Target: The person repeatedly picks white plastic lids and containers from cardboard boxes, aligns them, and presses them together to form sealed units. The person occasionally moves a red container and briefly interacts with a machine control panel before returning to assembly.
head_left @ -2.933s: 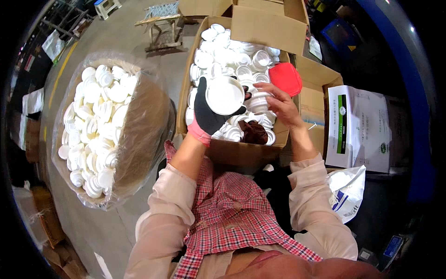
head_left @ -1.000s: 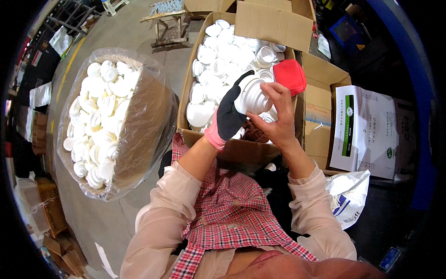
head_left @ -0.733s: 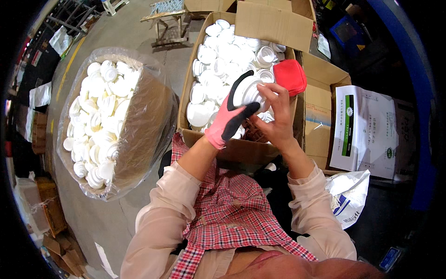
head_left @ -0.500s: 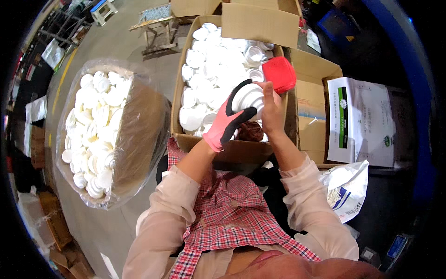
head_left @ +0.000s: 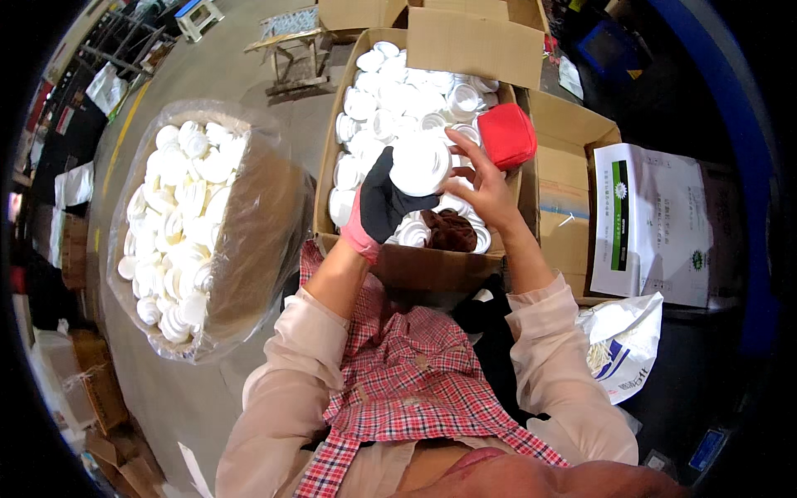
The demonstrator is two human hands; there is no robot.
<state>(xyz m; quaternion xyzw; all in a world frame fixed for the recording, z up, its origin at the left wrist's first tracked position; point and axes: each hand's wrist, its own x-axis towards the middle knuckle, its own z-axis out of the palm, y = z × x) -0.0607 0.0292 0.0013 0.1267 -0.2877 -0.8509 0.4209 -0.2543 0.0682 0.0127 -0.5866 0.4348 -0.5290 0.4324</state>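
Note:
My left hand (head_left: 380,203), in a pink and black glove, grips a round white plastic lid (head_left: 419,168) from its left side, above a carton (head_left: 432,267) filled with similar white pieces. On the lid's right is my bare right hand (head_left: 495,196). Its fingers are apart and slightly bent, close to the lid's rim; whether a fingertip touches it I cannot tell. Beneath my hands, a dark brown cloth (head_left: 451,230) lies on the pieces near the carton's front wall. A red pouch (head_left: 506,137) rests at the carton's right edge.
To the left, a plastic-lined container (head_left: 267,195) holds many more white pieces. An open carton (head_left: 573,116) and a white printed carton (head_left: 652,224) stand at the right, with a white plastic bag (head_left: 635,353) nearer me. Behind is a small wooden stool (head_left: 295,54).
The lid has moved a little left and turned its flat round face upward. My right hand has loosened from it and spread its fingers, while my left keeps hold. The view has shifted slightly.

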